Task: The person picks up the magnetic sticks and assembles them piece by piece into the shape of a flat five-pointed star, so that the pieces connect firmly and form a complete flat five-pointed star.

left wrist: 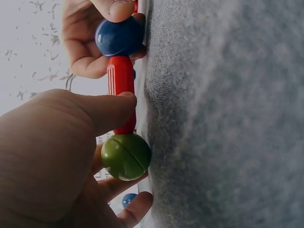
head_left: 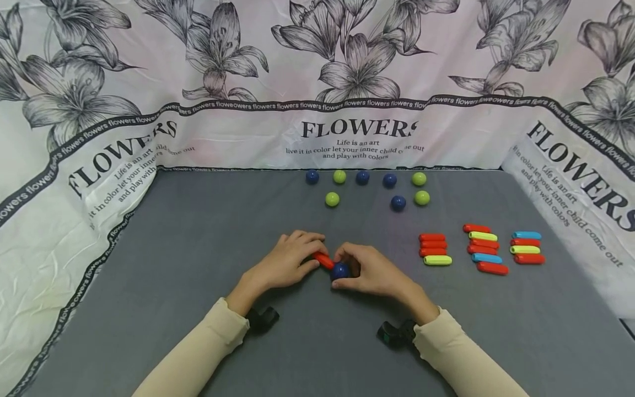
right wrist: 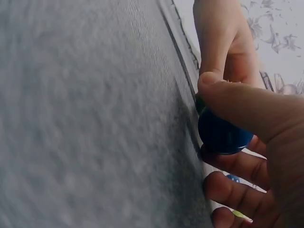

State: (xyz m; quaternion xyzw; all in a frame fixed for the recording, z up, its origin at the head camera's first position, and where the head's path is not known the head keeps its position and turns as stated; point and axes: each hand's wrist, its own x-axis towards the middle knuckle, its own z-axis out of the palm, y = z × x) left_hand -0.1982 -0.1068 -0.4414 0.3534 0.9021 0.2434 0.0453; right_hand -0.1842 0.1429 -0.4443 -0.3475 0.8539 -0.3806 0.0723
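A red rod [head_left: 323,260] joins a blue ball [head_left: 340,271] at one end and a green ball [left wrist: 126,156] at the other, as the left wrist view shows. My left hand [head_left: 291,259] grips the rod, its thumb lying across it near the green ball. From above, that hand hides the green ball. The blue ball is pinched between thumb and fingers of my right hand [head_left: 369,270]. In the right wrist view the blue ball [right wrist: 225,134] shows below the thumb. Both hands are low over the grey cloth, near the table's middle.
Loose blue balls [head_left: 398,203] and green balls [head_left: 332,199] lie at the back. On the right, short rods lie in three groups: a left group [head_left: 433,245], a middle group [head_left: 484,250] and a right group [head_left: 527,242]. A flower-printed cloth [head_left: 357,138] borders the grey table [head_left: 223,209].
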